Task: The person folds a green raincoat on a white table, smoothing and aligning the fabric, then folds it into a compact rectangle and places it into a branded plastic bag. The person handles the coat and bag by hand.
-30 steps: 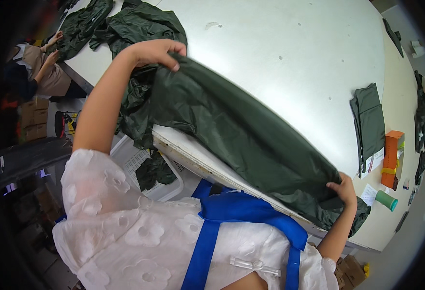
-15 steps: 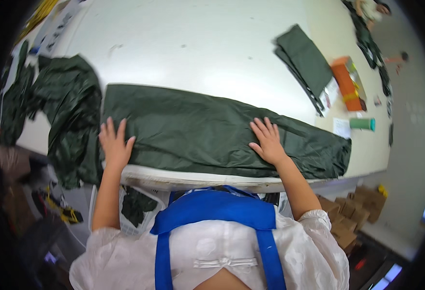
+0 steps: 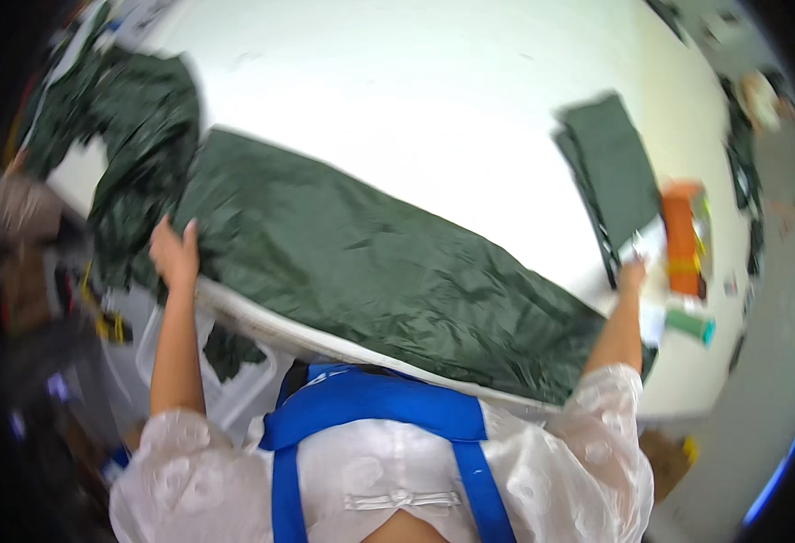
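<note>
A long dark green piece of fabric [image 3: 361, 253] lies flat along the near edge of the white table, tapering to the right. My left hand [image 3: 176, 255] rests at its left end, thumb apart from the fingers, beside a crumpled heap of the same green fabric [image 3: 144, 118]. My right hand [image 3: 631, 275] reaches out past the right end, at a white paper [image 3: 648, 242] by a folded green fabric piece [image 3: 616, 167]. Its fingers are small and blurred, so a grip cannot be made out.
An orange box [image 3: 682, 237] and a green cylinder with a teal end [image 3: 690, 326] stand at the right of the white table [image 3: 397, 100]. Below the left edge is a white plastic basket [image 3: 243, 389] with dark fabric in it. Another person [image 3: 761, 101] is at the far right.
My right hand has left the flat fabric and moved right to the white paper. My left hand has shifted to the fabric's left edge. The whole view has turned.
</note>
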`<state>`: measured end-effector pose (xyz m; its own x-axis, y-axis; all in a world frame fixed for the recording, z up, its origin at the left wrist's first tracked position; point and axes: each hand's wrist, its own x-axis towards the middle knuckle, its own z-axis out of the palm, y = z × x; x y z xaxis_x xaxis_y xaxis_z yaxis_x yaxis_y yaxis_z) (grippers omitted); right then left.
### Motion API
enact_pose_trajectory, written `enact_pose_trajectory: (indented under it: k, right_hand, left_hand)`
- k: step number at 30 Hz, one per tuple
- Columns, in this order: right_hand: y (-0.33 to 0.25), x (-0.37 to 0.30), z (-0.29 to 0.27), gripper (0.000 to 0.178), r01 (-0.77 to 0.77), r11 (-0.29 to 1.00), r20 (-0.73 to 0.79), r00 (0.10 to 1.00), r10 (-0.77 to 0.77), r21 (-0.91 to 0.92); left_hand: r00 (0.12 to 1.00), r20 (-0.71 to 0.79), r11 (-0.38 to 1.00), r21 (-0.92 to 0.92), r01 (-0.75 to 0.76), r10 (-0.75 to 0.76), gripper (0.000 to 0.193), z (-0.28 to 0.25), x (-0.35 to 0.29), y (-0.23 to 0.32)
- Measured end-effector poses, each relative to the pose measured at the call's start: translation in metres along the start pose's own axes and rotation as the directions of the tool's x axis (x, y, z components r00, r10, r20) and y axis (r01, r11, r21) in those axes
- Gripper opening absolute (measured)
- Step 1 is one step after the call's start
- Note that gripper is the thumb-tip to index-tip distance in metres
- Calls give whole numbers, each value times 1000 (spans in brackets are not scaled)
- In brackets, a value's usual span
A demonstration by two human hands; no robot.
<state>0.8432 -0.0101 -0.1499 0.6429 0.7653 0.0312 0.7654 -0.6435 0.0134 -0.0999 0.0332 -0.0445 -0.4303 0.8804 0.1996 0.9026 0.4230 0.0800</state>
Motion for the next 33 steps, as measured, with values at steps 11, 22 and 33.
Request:
enact_pose_trajectory:
  k: [11, 22, 33]
  right_hand:
    - [-161, -22, -97, 23, 262, 675, -185, 965, -185, 690]
    - [-566, -329, -203, 20, 263, 296, 210, 309, -927, 918]
    - [-649, -421, -173, 31, -43, 320, 294, 519, -802, 947]
  left_hand:
    - [827, 531, 949, -118, 291, -188, 57, -10, 37, -18]
    - [809, 519, 902, -153, 404, -275, 61, -25, 8, -4]
    - [954, -168, 831, -468, -300, 249, 21, -55, -67, 35]
